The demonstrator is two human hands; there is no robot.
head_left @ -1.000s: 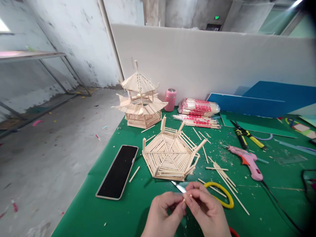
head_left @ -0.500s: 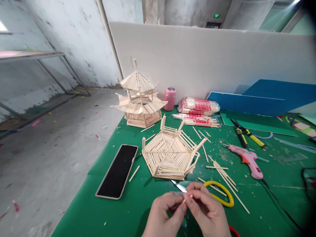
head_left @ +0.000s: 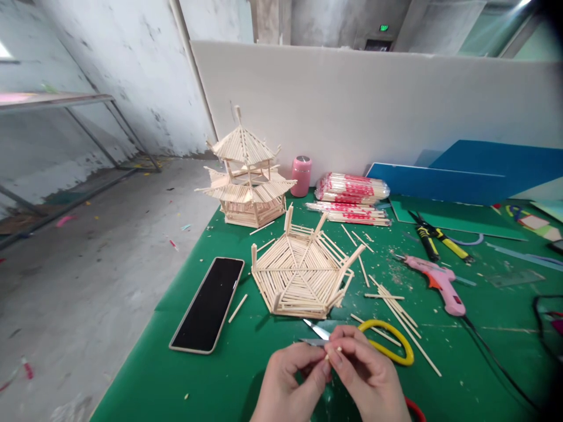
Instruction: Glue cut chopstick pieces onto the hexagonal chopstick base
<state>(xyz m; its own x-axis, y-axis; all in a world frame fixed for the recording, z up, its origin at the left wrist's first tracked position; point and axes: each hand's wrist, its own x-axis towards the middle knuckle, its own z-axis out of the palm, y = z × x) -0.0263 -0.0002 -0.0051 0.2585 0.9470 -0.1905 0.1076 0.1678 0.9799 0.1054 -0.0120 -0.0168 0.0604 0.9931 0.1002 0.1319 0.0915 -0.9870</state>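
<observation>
My left hand (head_left: 295,378) and my right hand (head_left: 367,366) meet at the front of the table, both closed in a pinch. Pale ends of a short wooden stick (head_left: 328,356) show between the fingertips; the rest of it is hidden, so I cannot tell if it is one piece or two. Under the hands lie scissors with open blades, a yellow handle loop (head_left: 409,351) and a partly covered red one. Just beyond is a hexagonal stick base (head_left: 297,269) with short uprights at its corners.
A stick pagoda model (head_left: 248,187) stands at the back left beside a pink cup (head_left: 301,176). A phone (head_left: 209,305) lies left. Packaged sticks (head_left: 352,189), pliers (head_left: 433,237), a pink glue gun (head_left: 440,281) with its cord and loose sticks (head_left: 396,305) lie right.
The fingertips have shifted slightly around the short stick; less of its length shows now. The view has moved a little, and the things on the table stay in place.
</observation>
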